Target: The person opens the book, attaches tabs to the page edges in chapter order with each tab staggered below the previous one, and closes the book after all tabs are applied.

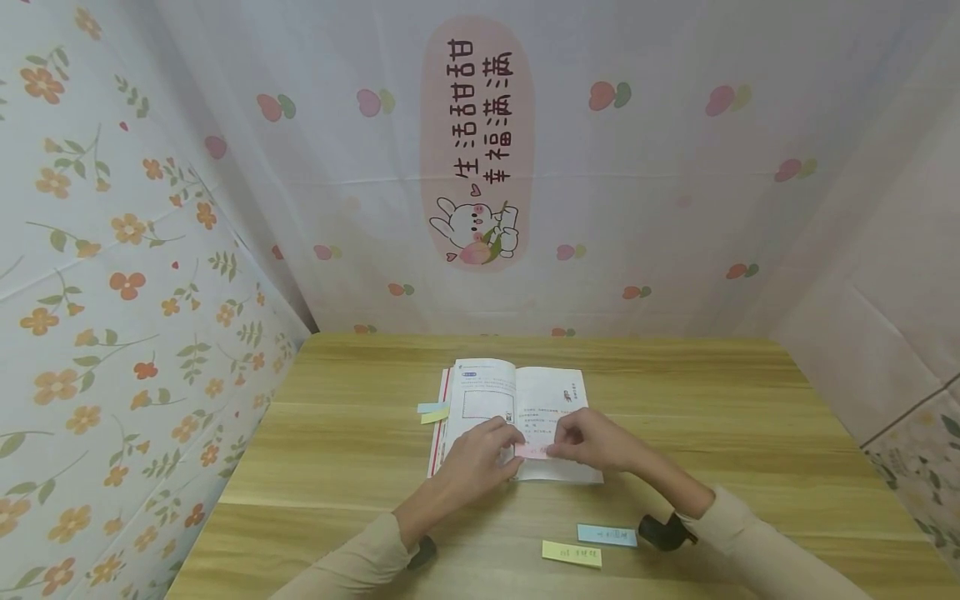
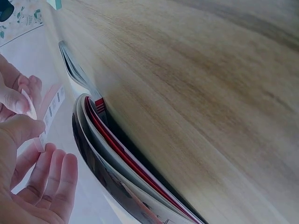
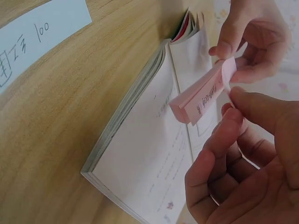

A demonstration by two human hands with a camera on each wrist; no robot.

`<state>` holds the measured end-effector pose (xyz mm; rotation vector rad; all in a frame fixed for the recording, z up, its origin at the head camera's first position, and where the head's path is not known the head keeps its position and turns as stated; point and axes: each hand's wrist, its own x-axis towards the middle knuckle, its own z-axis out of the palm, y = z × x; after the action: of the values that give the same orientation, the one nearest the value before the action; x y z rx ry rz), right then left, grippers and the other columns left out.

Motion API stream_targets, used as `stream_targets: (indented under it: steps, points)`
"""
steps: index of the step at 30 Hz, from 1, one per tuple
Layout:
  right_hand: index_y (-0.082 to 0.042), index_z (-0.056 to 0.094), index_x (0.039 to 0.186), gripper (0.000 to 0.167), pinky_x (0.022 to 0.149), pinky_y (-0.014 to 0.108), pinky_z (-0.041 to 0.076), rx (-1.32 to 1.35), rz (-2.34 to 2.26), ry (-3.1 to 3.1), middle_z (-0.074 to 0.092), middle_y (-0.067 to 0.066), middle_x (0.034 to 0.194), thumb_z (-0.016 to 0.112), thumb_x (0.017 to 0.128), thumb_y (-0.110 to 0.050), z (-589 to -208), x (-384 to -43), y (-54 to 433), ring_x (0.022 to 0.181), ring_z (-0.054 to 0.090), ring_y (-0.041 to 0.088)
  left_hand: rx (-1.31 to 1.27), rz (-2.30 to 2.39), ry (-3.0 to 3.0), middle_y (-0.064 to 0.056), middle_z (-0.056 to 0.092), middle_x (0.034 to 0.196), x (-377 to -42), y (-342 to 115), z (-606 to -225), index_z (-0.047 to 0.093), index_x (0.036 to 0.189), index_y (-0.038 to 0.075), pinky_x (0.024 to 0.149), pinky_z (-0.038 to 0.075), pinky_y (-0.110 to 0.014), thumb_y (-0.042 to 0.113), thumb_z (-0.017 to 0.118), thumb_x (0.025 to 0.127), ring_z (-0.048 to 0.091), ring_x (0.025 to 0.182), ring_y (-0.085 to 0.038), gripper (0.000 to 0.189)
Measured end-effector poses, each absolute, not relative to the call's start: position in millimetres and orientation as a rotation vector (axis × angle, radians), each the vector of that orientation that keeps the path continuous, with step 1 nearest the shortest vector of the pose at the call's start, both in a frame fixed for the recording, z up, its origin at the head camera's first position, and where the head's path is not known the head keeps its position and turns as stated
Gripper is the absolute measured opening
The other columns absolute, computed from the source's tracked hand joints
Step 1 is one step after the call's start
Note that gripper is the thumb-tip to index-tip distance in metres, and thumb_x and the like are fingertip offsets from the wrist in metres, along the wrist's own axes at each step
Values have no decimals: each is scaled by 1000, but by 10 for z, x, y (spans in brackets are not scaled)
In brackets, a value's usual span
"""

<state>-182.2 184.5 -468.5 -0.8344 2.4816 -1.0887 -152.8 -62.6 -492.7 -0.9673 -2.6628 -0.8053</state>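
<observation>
An open book (image 1: 551, 383) lies on the wooden table, printed pages facing up. Above its lower pages, both hands hold a pink sticky note (image 3: 205, 95) with handwriting on it. My left hand (image 1: 476, 454) pinches one end between thumb and fingers; its other fingers (image 2: 69, 179) are spread loosely. With thumb and forefinger, my right hand (image 1: 596, 437) pinches a lifted edge of the pink paper, as the right wrist view shows. The strip looks layered or folded at its free end.
A blue sticky note (image 1: 606, 535) and a yellow sticky note (image 1: 572, 554), both with handwriting, lie on the table (image 1: 712, 417) in front of the book. A blue tab (image 1: 430, 408) and a yellow tab (image 1: 433, 417) stick out from the book's left side.
</observation>
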Motion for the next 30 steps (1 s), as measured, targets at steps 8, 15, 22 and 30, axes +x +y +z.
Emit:
stream_targets:
  steps: [8, 15, 22, 30]
  points:
    - [1, 69, 80, 22, 49, 20, 34, -787, -1176, 2376, 55, -6, 64, 71, 97, -14, -4680, -1795, 1872, 56, 45, 8, -974, -850, -2689, 6, 65, 97, -1529, -625, -4945, 72, 104, 13, 71, 50, -15, 16, 82, 86, 65, 86, -11, 21]
    - [-3, 70, 83, 19, 51, 20, 35, -781, -1204, 2372, 56, -6, 69, 70, 98, -15, -4689, -1766, 1870, 59, 45, 8, -962, -858, -2715, 5, 65, 94, -1529, -619, -4966, 74, 105, 12, 71, 49, -15, 16, 83, 86, 62, 84, -8, 21]
    - [-5, 71, 86, 18, 58, 21, 42, -853, -1175, 2416, 58, -9, 73, 68, 99, -17, -4747, -1754, 1877, 67, 50, 8, -939, -898, -2736, 5, 64, 93, -1502, -616, -4966, 76, 104, 12, 71, 50, -16, 16, 83, 85, 62, 84, -8, 20]
    - [-10, 70, 88, 13, 60, 22, 44, -852, -1251, 2386, 59, -7, 75, 68, 99, -15, -4706, -1709, 1862, 69, 52, 10, -918, -933, -2732, 6, 63, 91, -1498, -610, -4985, 75, 102, 13, 70, 51, -17, 16, 84, 85, 62, 83, -7, 20]
